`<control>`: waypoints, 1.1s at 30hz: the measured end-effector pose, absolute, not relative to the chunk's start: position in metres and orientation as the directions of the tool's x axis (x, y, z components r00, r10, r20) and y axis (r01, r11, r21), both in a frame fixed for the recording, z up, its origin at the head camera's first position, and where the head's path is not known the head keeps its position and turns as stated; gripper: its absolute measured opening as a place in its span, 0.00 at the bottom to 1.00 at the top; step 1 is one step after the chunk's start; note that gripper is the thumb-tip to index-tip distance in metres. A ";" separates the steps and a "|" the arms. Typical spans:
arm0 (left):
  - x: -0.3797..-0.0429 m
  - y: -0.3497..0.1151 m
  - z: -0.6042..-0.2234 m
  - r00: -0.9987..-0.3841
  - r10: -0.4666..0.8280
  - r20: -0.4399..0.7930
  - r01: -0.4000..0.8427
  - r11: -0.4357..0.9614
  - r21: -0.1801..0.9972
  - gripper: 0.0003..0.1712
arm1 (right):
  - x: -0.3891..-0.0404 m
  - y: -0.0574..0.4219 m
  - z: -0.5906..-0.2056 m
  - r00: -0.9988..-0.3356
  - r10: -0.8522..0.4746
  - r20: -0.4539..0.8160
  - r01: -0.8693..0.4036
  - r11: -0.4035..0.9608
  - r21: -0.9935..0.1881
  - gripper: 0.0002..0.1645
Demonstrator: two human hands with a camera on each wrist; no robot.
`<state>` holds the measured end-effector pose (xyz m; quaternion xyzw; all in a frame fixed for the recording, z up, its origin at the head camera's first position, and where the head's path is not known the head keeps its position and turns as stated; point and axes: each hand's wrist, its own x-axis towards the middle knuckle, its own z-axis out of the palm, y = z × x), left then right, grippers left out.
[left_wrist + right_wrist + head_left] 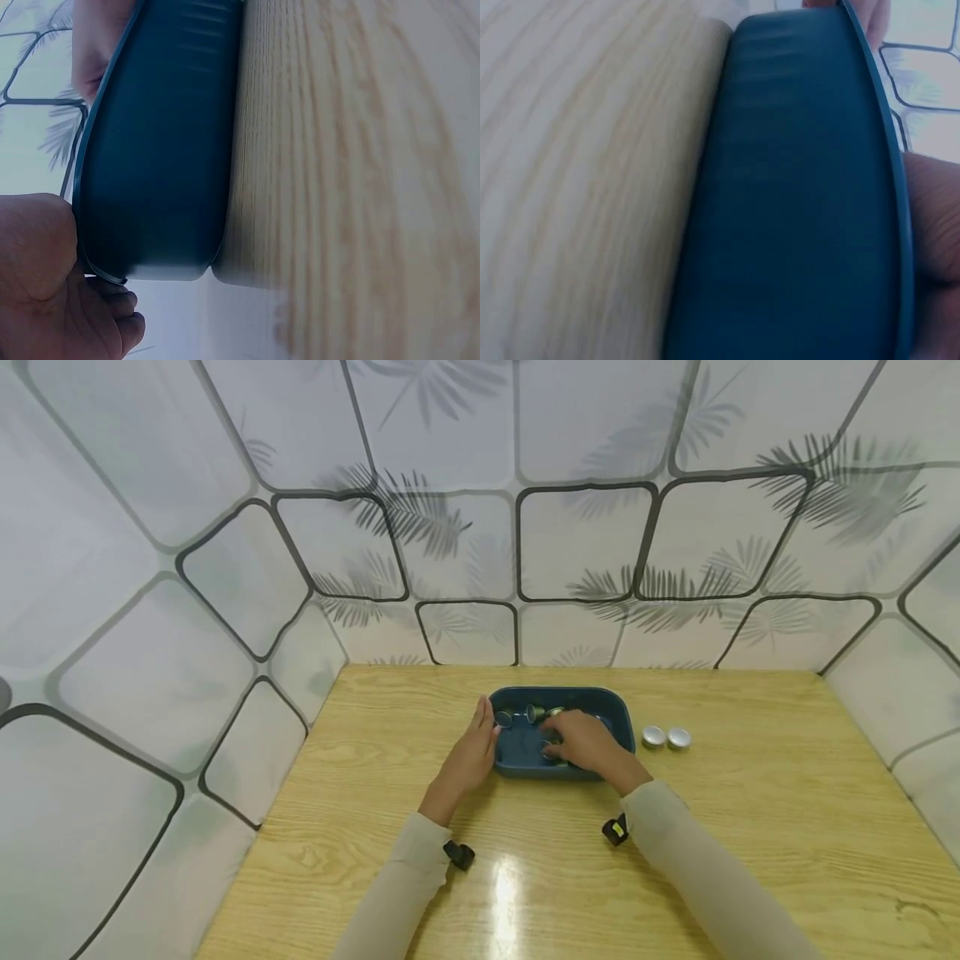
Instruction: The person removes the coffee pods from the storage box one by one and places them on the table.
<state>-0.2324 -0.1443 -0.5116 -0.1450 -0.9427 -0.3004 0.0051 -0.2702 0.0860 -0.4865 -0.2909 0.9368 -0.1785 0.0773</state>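
Observation:
A dark blue rectangular tub (517, 760) stands on the wooden table, with several small coffee capsules inside. One capsule (503, 719) lies by its left end and another (535, 713) on its side toward the back. My left hand (471, 752) rests against the tub's left end, fingers mostly straight along the rim. Over the tub's near wall reaches my right hand (588, 742), its thumb and fingers bent down beside a silver-lidded capsule (547, 749); I cannot tell whether they grip it. In both wrist views the tub's outer wall (161, 150) hides the contents.
Two silver-lidded capsules, a left one (653, 737) and a right one (678, 739), stand side by side on the table to the right of the tub. A patterned wall covering (570, 635) rises behind the table (750, 827) and along its sides.

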 end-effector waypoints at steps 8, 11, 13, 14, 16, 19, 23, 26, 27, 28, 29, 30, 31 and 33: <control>-0.232 -0.145 -0.510 -0.960 0.266 0.089 0.269 0.783 0.560 0.35 | -0.271 0.095 -0.481 -0.720 -0.693 0.022 -0.643 0.655 -0.395 0.24; -0.232 -0.145 -0.510 -0.960 0.269 0.081 0.267 0.784 0.560 0.35 | -0.273 0.095 -0.483 -0.696 -0.717 0.034 -0.668 0.629 -0.399 0.22; -0.232 -0.145 -0.509 -0.959 0.272 0.083 0.270 0.783 0.561 0.35 | -0.273 0.095 -0.484 -0.692 -0.722 0.028 -0.669 0.626 -0.401 0.21; -0.232 -0.145 -0.509 -0.958 0.274 0.081 0.271 0.783 0.560 0.35 | -0.274 0.094 -0.485 -0.692 -0.722 0.022 -0.667 0.627 -0.402 0.20; -0.232 -0.144 -0.509 -0.958 0.275 0.080 0.272 0.785 0.557 0.34 | -0.275 0.093 -0.488 -0.695 -0.719 0.004 -0.661 0.638 -0.395 0.20; -0.232 -0.144 -0.509 -0.957 0.276 0.085 0.276 0.785 0.554 0.34 | -0.276 0.092 -0.490 -0.706 -0.708 -0.022 -0.646 0.657 -0.388 0.21; -0.232 -0.144 -0.510 -0.957 0.276 0.093 0.280 0.780 0.560 0.34 | -0.277 0.091 -0.490 -0.715 -0.698 -0.038 -0.632 0.669 -0.392 0.21; -0.233 -0.144 -0.510 -0.956 0.278 0.096 0.283 0.779 0.560 0.35 | -0.278 0.092 -0.489 -0.721 -0.692 -0.035 -0.625 0.671 -0.398 0.20; -0.233 -0.144 -0.510 -0.955 0.279 0.097 0.284 0.778 0.560 0.34 | -0.278 0.092 -0.490 -0.725 -0.688 -0.033 -0.620 0.673 -0.402 0.20; -0.233 -0.144 -0.510 -0.955 0.279 0.099 0.285 0.779 0.558 0.34 | -0.279 0.092 -0.490 -0.730 -0.682 -0.030 -0.615 0.677 -0.404 0.20; -0.233 -0.145 -0.511 -0.954 0.281 0.105 0.290 0.779 0.556 0.34 | -0.279 0.092 -0.491 -0.737 -0.676 -0.028 -0.609 0.681 -0.406 0.20; -0.233 -0.145 -0.511 -0.954 0.282 0.106 0.292 0.779 0.554 0.34 | -0.279 0.092 -0.492 -0.742 -0.670 -0.023 -0.605 0.684 -0.407 0.20; -0.233 -0.145 -0.511 -0.953 0.283 0.110 0.296 0.778 0.554 0.34 | -0.280 0.092 -0.493 -0.748 -0.664 -0.018 -0.601 0.689 -0.405 0.20; -0.233 -0.145 -0.511 -0.952 0.284 0.113 0.297 0.777 0.555 0.34 | -0.281 0.092 -0.495 -0.762 -0.648 -0.011 -0.588 0.698 -0.409 0.20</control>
